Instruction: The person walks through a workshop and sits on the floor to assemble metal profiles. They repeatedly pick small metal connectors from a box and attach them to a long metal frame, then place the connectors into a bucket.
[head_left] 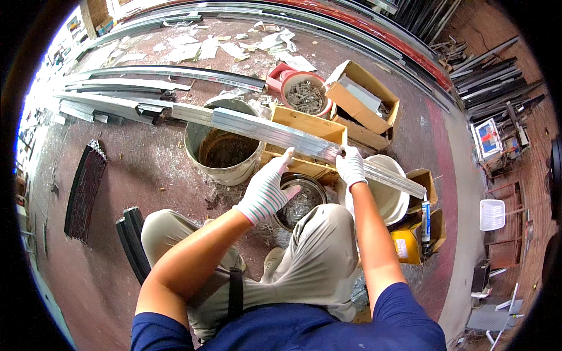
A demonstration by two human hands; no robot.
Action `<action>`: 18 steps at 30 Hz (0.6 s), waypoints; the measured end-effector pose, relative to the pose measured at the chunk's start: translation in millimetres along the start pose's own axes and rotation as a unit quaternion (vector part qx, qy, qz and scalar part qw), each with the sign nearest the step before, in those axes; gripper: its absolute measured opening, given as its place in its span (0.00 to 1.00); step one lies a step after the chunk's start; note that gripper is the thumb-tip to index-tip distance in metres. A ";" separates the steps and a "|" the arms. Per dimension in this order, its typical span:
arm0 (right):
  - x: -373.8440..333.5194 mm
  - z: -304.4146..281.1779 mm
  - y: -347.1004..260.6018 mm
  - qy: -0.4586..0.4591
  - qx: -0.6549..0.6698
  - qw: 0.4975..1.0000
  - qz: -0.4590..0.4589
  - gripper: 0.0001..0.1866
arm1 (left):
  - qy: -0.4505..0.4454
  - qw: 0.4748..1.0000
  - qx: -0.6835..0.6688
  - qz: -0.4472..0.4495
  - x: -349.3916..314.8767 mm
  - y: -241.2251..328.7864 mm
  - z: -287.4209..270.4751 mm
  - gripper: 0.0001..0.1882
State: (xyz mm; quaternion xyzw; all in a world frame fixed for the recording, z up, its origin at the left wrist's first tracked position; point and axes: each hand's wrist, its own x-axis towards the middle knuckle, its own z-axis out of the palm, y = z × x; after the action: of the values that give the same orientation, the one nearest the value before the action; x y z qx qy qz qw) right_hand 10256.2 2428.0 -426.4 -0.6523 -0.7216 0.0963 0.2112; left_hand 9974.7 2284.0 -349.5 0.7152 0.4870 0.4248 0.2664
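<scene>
Long silvery metal profiles (266,130) lie slantwise in front of me, over a grey bucket (225,174) and a wooden box (298,121). My right hand (351,167), in a white knit glove, is closed on the profiles near their right part, fingertips at a step where narrower strips (395,179) stick out. My left hand (268,192), in a striped glove, has its thumb spread from the fingers. Its fingertips are at the profiles' near edge; whether they touch is unclear. Below it stands a round dark-rimmed tin (301,205) with something shiny inside.
A red-rimmed tub of small metal pieces (305,96) and cardboard boxes (367,96) stand beyond. On the right are a white bucket (383,205), a yellow container (406,243) and a sealant tube (425,225). Dark profile bundles (86,190) lie left; scrap paper (208,48) litters the far floor.
</scene>
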 end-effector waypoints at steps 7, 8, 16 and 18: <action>-6.1 -20.6 62.0 -0.020 0.117 0.993 0.007 0.30 | -0.002 1.000 -0.013 0.003 11.2 10.7 16.1 0.46; -12.2 -29.7 68.1 -0.033 0.158 0.986 0.042 0.31 | 0.008 0.999 0.002 0.031 10.7 8.4 17.7 0.45; -111.6 -89.1 101.6 0.060 0.105 0.990 0.065 0.26 | -0.019 1.000 0.019 0.015 2.6 -4.4 26.1 0.35; -91.1 -82.4 47.2 0.073 0.045 0.995 -0.043 0.28 | -0.013 0.999 0.040 0.024 0.3 -0.7 20.6 0.34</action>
State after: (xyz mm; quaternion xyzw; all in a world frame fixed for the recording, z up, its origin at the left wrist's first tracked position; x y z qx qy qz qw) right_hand 10339.7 2333.5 -388.8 -0.6157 -0.7265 0.0714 0.2967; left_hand 9992.2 2285.2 -360.2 0.7420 0.4824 0.4026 0.2335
